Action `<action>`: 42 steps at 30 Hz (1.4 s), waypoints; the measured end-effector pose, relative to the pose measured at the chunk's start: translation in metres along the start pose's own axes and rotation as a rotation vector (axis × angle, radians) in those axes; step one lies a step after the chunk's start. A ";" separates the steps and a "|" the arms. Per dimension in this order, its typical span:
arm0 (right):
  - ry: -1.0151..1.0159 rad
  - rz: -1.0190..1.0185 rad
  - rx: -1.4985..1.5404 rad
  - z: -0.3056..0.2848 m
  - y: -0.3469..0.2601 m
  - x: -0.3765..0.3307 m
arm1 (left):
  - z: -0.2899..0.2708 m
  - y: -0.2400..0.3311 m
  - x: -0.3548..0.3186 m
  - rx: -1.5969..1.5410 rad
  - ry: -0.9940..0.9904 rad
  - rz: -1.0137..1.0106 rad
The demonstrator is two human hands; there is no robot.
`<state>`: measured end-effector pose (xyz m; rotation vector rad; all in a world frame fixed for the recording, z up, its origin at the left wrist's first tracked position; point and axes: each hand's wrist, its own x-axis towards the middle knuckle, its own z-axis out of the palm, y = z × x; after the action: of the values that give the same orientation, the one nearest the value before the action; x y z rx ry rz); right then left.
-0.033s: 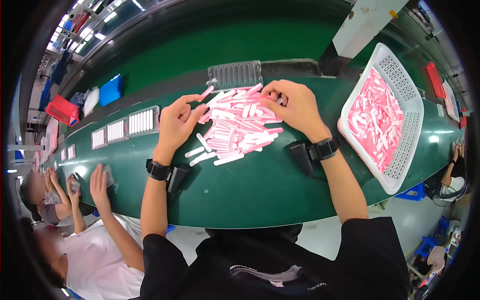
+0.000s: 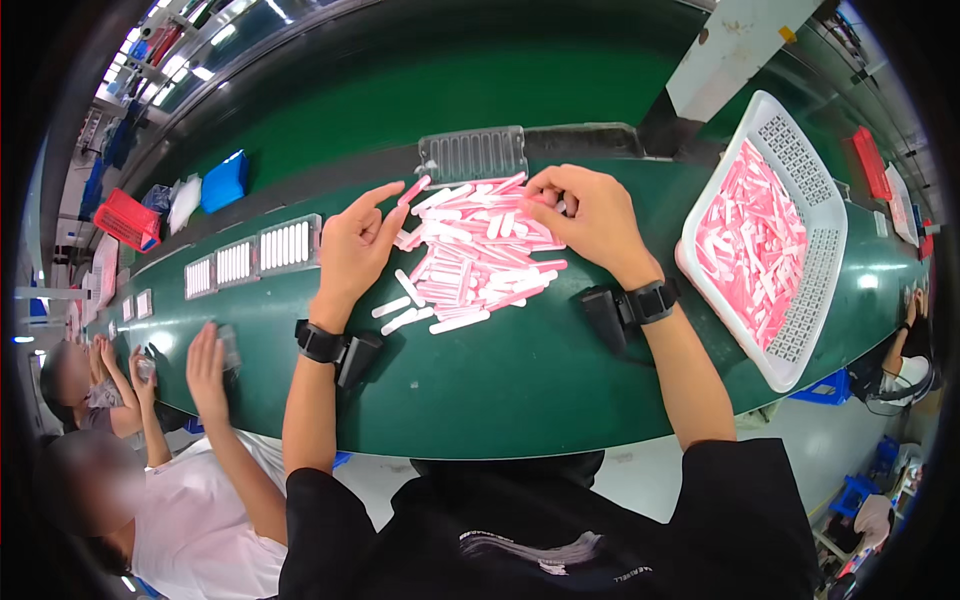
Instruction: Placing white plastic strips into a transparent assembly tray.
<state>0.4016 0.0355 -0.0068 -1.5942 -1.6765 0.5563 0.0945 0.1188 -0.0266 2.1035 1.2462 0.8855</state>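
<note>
Both my hands are over a heap of flat pink and white sticks (image 2: pixel 475 255) on the green table. At the heap's upper left, my left hand (image 2: pixel 358 240) pinches the end of a pink stick (image 2: pixel 415 189) between thumb and forefinger. My right hand (image 2: pixel 592 215) is closed at the upper right of the heap, its fingers curled. A whitish bit shows between those fingers, too hidden to name. Just beyond the heap lies a clear plastic tray (image 2: pixel 472 155) with slots. Black straps with small dark boxes are on both my wrists.
A white basket (image 2: pixel 838 210) of similar sticks stands at the right. Trays filled with white sticks (image 2: pixel 290 245) line the left, with a blue bin (image 2: pixel 223 180) and a red basket (image 2: pixel 127 222) behind. A co-worker's hand (image 2: pixel 207 370) is close by at left. A pale post (image 2: pixel 735 55) rises at the back right.
The co-worker's raised hand at left has shifted slightly to the right. My own hands have hardly moved, and the pink stick is still in my left fingertips.
</note>
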 end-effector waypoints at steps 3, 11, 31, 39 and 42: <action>0.024 0.027 0.097 0.002 0.003 -0.004 | 0.002 0.004 0.001 0.134 -0.034 0.064; 0.045 0.064 0.057 0.007 0.011 0.000 | -0.035 0.042 -0.019 0.090 -0.191 -0.023; 0.199 0.137 0.199 0.018 0.014 0.004 | -0.140 -0.025 -0.171 0.617 0.067 -0.448; -0.012 -0.110 0.163 -0.011 -0.032 -0.010 | -0.166 -0.059 -0.137 0.431 -0.095 -0.224; -0.190 -0.216 -0.010 -0.011 -0.049 -0.016 | -0.160 -0.038 -0.147 0.419 -0.074 -0.225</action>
<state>0.3774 0.0111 0.0335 -1.3794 -1.9660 0.6042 -0.0998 0.0213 0.0100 2.2193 1.7043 0.4725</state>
